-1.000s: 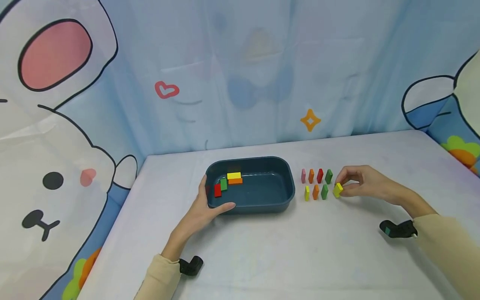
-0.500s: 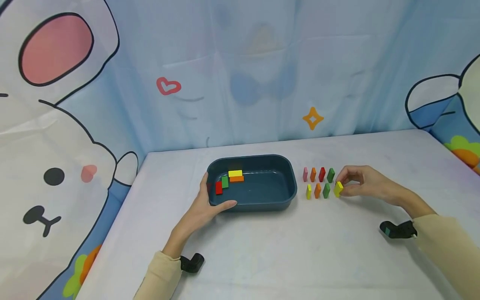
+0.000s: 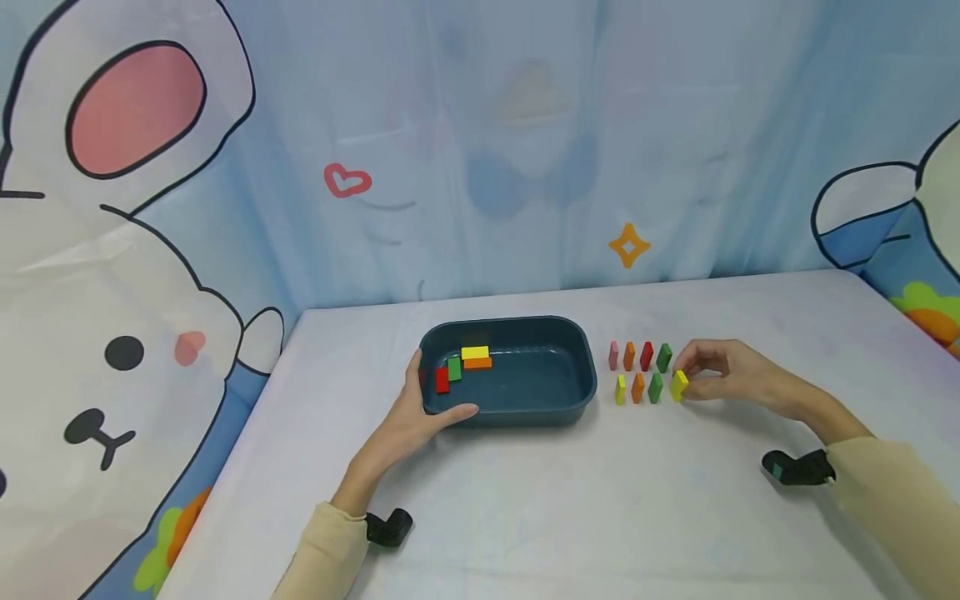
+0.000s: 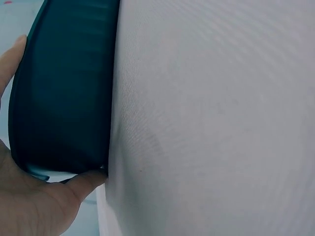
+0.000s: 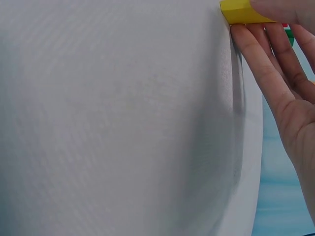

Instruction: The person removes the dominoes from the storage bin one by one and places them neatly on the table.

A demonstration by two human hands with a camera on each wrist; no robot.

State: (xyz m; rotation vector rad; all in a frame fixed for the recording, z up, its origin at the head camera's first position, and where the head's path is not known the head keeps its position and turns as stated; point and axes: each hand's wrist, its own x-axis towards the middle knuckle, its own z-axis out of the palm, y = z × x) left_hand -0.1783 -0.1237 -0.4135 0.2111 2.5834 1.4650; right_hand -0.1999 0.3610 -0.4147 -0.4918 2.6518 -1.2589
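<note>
In the head view my left hand grips the left end of a dark teal plastic tub, thumb along its front and fingers at its left side. Inside lie a red block, a green block, a yellow block and an orange block. Right of the tub, my right hand pinches an upright yellow domino block between thumb and fingers. It stands at the right end of the front row, beside a green domino block. The right wrist view shows this yellow block close up.
The front row also has an orange block and a thin yellow block. Behind it stand pink, orange, red and green blocks in a second row. A white cloth covers the table, and a printed curtain hangs behind.
The head view has shifted slightly. Both hands stay nearly in place, the left on the tub and the right on the yellow domino block.
</note>
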